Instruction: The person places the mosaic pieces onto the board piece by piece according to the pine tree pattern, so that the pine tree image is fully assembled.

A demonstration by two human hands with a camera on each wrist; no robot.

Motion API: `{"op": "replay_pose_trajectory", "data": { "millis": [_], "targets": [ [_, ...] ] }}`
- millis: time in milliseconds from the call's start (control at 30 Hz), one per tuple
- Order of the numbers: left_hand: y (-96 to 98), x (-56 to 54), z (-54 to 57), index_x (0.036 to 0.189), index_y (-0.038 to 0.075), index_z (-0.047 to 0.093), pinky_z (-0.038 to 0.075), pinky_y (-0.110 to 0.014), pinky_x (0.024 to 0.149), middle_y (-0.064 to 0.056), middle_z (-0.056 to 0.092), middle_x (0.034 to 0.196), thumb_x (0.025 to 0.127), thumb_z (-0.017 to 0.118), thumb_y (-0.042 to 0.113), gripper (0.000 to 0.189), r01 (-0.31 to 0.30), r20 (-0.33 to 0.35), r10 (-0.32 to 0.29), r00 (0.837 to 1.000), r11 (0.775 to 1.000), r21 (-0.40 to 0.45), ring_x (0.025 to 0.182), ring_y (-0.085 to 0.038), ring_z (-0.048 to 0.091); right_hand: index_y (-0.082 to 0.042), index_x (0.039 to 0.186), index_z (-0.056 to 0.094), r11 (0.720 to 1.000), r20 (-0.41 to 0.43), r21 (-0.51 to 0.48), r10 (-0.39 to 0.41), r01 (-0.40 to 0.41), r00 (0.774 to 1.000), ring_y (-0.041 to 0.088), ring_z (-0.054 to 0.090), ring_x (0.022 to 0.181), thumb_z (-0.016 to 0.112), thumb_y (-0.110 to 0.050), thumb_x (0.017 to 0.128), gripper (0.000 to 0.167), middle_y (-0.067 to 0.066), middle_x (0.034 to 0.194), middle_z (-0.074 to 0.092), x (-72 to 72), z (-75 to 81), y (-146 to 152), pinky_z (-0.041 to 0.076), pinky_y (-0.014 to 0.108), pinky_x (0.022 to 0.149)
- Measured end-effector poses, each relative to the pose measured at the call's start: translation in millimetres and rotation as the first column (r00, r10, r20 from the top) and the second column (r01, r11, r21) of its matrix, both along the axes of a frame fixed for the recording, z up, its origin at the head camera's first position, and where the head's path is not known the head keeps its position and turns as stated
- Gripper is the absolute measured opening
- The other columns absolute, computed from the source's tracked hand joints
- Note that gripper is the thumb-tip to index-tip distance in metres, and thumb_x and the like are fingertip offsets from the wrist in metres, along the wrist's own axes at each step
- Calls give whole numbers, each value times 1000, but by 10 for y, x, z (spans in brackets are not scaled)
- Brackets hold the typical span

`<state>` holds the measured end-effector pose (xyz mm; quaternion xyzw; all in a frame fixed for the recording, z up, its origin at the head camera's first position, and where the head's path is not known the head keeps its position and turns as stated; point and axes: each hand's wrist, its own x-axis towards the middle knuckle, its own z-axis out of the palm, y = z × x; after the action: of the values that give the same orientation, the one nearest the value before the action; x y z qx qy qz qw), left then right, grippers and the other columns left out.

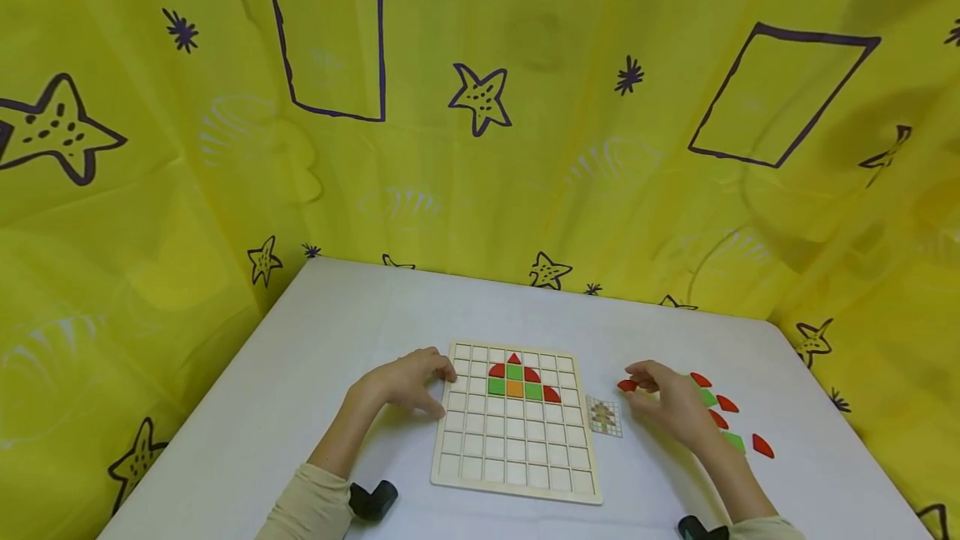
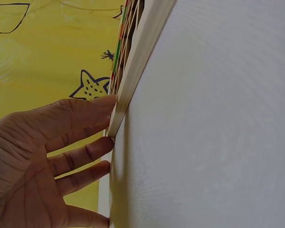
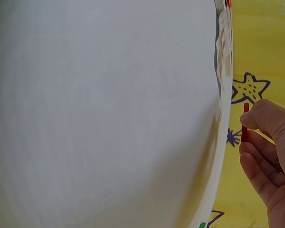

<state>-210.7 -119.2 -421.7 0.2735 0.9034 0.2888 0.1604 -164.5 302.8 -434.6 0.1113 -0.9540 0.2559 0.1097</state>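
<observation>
A wooden grid board (image 1: 495,448) lies on the white table. Near its top sit a red triangle (image 1: 513,358), green squares (image 1: 533,391), an orange square (image 1: 514,389) and red quarter-circle pieces (image 1: 552,394). My left hand (image 1: 408,380) rests at the board's left edge, its fingers spread and lightly bent; in the left wrist view the thumb (image 2: 97,107) lies along the frame. To the right of the board, my right hand (image 1: 667,402) pinches a red quarter-circle piece (image 1: 626,386) between thumb and fingers. The right wrist view shows that piece (image 3: 245,122) edge-on, above the tabletop.
Against the board's right side lies a small pattern card (image 1: 603,417). Several loose red (image 1: 762,446) and green pieces (image 1: 735,441) are scattered beyond the right hand, partly behind the wrist. A yellow curtain (image 1: 480,190) with drawn stars surrounds the table.
</observation>
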Motion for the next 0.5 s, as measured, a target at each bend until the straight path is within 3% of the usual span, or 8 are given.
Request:
{"op": "replay_pose_trajectory", "data": {
  "millis": [500],
  "targets": [
    [11,7,16,108,9,66,44,-47,100,-3,58,108,76,89,9,40,-10,6,10,1000,1000,-7,105,-24,53,1,117,68,996,-17,19,83,-82,996,27,66,94,82,-4,84,36,6,105,72,-27,62,-292,56,48,84]
  ]
}}
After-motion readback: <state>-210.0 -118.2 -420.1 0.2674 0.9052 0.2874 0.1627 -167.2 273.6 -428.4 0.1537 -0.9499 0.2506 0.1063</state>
